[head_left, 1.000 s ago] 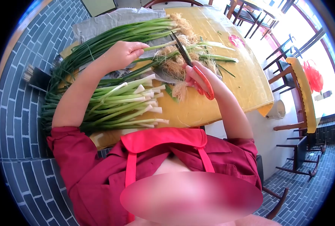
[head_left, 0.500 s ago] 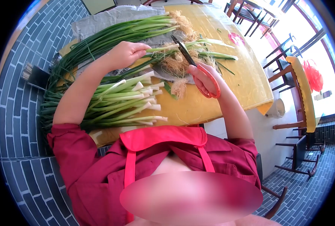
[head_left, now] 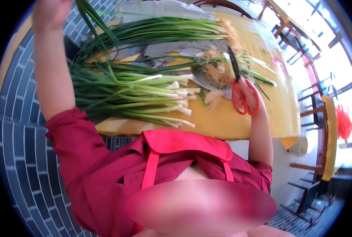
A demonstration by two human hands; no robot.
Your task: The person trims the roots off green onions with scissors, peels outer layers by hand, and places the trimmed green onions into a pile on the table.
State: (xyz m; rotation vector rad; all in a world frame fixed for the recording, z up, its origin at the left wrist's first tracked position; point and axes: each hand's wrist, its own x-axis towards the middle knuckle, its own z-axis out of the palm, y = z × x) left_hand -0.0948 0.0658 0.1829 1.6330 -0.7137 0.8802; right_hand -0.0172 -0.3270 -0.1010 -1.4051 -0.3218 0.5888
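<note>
My left hand is raised at the top left, blurred and partly cut off by the frame edge. Long green scallion leaves rise beside it; its fingers and the grip are out of sight. My right hand is closed round the red handles of black-bladed scissors, which point up over the table. By the blades lies a heap of cut roots with loose stalks. Scallions with bare white ends lie nearest my body. Behind them is a bundle of rooted scallions.
Newspaper sheets lie under the rear bundle on the yellow-covered table. A grey brick wall stands close on the left. At right are another yellow-covered table, a red bag, chairs and a bin.
My left hand has swung from the middle of the table up to the far left, lifting the scallion leaves. My right hand keeps the scissors. The whole view has shifted slightly.
</note>
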